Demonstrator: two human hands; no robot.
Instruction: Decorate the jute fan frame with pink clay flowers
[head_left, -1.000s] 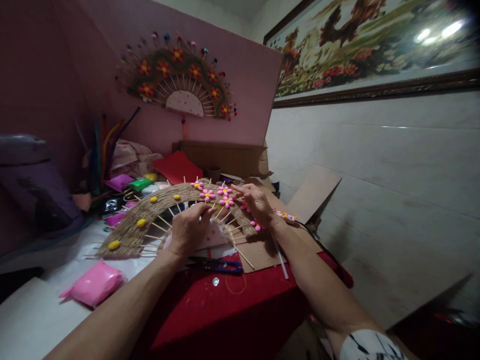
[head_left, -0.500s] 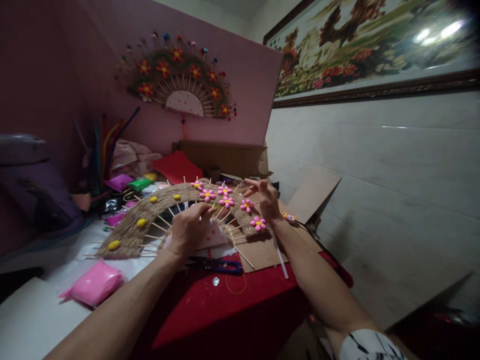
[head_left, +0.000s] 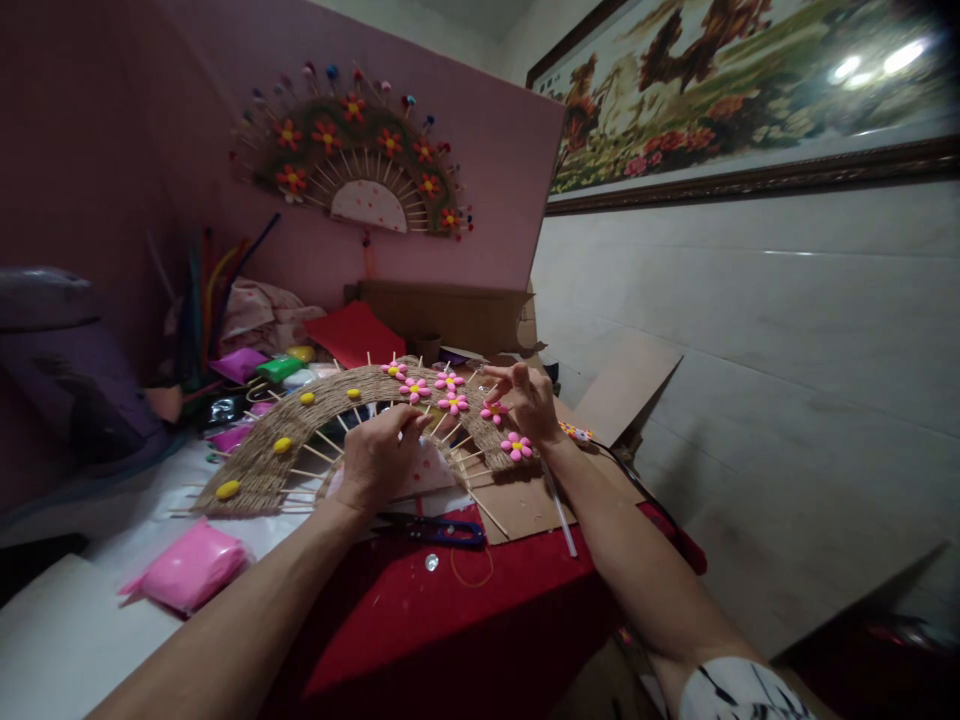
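Observation:
A half-round fan [head_left: 255,465] of woven twine over thin sticks lies on the table. Pink clay flowers [head_left: 453,403] with yellow centres cover its right side, and yellow clay ovals [head_left: 282,445] dot the left. My left hand [head_left: 379,455] is closed at the inner edge, fingertips pinched beside the sticks; what they hold is hidden. Over the right end, near the flowers, my right hand [head_left: 531,405] has its fingers apart and stretched left, with nothing visible in them. Dark blue thread snips [head_left: 442,530] lie below the fan.
A pink clay packet [head_left: 191,565] lies front left. Colourful packets [head_left: 281,369] and red paper [head_left: 356,335] sit behind the fan. A clear glue stick [head_left: 561,515] and a round gem [head_left: 432,563] lie near the front. Another decorated fan [head_left: 367,205] hangs on the pink board.
My right hand has shifted slightly left and down over the flowers, its fingers bending a little. The left hand and the fan look unmoved.

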